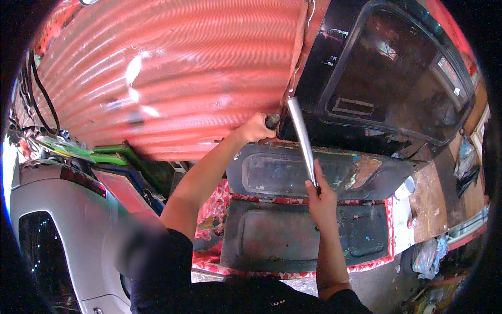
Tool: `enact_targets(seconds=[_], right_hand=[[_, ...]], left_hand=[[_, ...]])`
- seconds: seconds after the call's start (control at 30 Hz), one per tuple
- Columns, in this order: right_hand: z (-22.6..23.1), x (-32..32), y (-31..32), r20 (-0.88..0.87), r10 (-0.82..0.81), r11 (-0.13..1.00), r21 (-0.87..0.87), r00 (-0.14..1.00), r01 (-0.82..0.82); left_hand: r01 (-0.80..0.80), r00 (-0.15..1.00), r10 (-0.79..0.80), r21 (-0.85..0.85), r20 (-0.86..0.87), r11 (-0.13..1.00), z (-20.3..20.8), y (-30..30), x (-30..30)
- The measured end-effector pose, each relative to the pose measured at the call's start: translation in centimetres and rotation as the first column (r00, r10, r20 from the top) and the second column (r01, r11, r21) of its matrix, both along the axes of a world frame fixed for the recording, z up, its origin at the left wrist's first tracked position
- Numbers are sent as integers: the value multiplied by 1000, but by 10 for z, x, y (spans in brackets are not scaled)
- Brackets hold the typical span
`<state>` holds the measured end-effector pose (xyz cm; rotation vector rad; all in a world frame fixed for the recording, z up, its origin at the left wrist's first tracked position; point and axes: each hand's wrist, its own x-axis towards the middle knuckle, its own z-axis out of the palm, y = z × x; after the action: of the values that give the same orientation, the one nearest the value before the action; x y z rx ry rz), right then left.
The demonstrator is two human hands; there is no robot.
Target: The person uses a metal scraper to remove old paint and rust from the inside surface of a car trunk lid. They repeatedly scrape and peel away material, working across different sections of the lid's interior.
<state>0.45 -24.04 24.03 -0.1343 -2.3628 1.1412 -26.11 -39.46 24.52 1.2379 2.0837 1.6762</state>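
My left hand (254, 129) is closed round a short, dark, round-ended object (272, 121) at the lower corner of a red ribbed panel (209, 78). What kind of object it is, I cannot make out. In my right hand (321, 199) is a long silver metal bar (300, 125), gripped near its lower end. The bar slants up and to the left, its far end close to the seam between the red panel and a black panel with a window (392, 68). Below both hands lies a dark, scuffed panel (282, 235) with pressed recesses.
Red-and-white patterned cloth (209, 259) lies under the dark panel. A silver car (94, 230) stands at the left, where a person's blurred head also shows. Green pieces (117, 154) lean behind it. A white container (405, 187) and plastic bags (426, 259) are at the right.
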Motion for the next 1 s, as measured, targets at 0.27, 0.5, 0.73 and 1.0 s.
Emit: enact_targets(seconds=[0.27,0.5,0.73,1.0], right_hand=[[9,14,-2,52,21,969,-248,998,-8],[-11,17,2,67,19,957,-289,998,1],[-14,17,-13,167,-22,958,-279,986,69],[-42,26,-6,78,-63,943,-322,995,85]], left_hand=[[-30,999,29,11,15,1000,6,7,-1],[-3,997,9,-72,75,997,5,7,2],[4,994,-17,-115,-111,993,-11,9,-5],[25,989,-56,-225,-136,974,3,4,7]])
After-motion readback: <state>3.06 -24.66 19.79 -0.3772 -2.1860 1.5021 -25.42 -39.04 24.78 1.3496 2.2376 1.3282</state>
